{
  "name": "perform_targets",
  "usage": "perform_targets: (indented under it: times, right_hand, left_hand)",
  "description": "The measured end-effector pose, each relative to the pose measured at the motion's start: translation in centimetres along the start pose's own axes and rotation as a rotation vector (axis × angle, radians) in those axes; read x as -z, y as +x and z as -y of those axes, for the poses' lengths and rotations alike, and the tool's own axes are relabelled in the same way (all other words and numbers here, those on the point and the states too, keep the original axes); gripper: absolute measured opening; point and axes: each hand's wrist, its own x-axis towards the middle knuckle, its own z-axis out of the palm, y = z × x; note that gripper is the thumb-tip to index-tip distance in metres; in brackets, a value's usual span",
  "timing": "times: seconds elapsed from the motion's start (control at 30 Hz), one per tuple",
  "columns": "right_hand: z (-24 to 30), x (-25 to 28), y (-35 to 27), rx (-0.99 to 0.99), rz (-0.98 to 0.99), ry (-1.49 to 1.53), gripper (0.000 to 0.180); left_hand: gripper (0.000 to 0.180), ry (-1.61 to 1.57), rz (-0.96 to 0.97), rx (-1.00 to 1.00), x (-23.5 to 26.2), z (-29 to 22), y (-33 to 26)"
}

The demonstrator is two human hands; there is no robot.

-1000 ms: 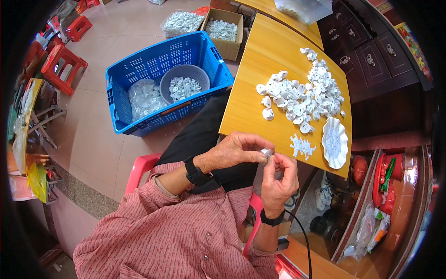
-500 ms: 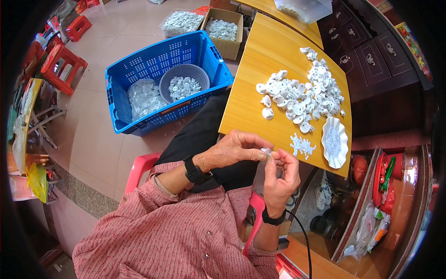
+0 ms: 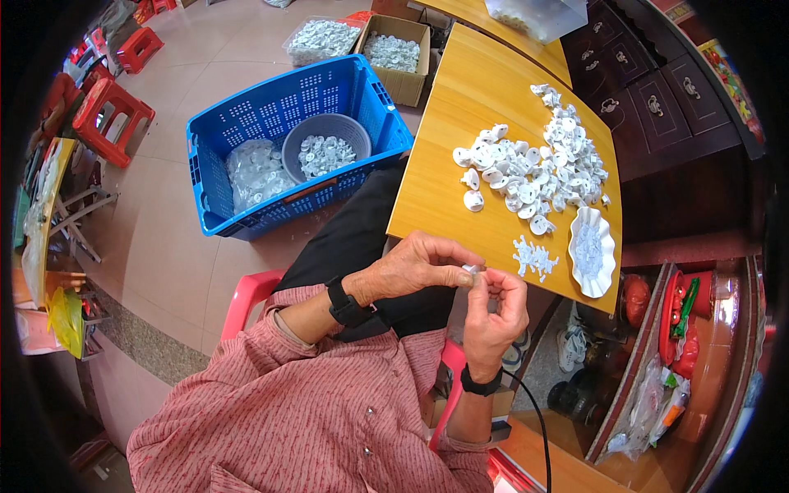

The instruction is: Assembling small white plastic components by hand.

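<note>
Between thumb and forefinger my left hand (image 3: 415, 264) pinches a small white plastic part (image 3: 472, 269), mostly covered by the fingers. My right hand (image 3: 496, 316) meets it there, its fingertips closed at the part's right side; whether a separate tiny piece sits in them is hidden. Just beyond my hands, on the yellow wooden table (image 3: 436, 140), lies a small pile of thin whitish pieces (image 3: 534, 257). Beside that pile stands a white scalloped dish (image 3: 606, 275) holding more small pale pieces. Farther back spreads a large heap of round white plastic parts (image 3: 526, 177).
A blue perforated crate (image 3: 246, 103) on the floor at the left holds a clear bag (image 3: 253, 168) and a grey bowl (image 3: 292, 148) of white parts. A cardboard box (image 3: 415, 82) and a clear tub (image 3: 308, 57) stand behind. Red stools (image 3: 111, 123) are far left.
My hands stay almost in the same place. The right hand's fingers have shifted slightly around the small white part, and its wrist has risen a little.
</note>
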Motion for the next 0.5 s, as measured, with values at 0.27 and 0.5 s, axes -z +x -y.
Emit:
perform_targets:
  times: [0.27, 0.5]
  right_hand:
    - [-1.2, -0.5, -0.4, -0.116, -0.086, 0.22, 0.015]
    - [-2.5, -0.2, -0.5, -0.162, -0.122, 0.186, 0.013]
  left_hand:
    - [0.028, -0.106, -0.024, 0.11, 0.2, -1.3, -0.3]
    - [0.026, -0.1, -0.359, -0.056, 4.3, -3.5, 1.0]
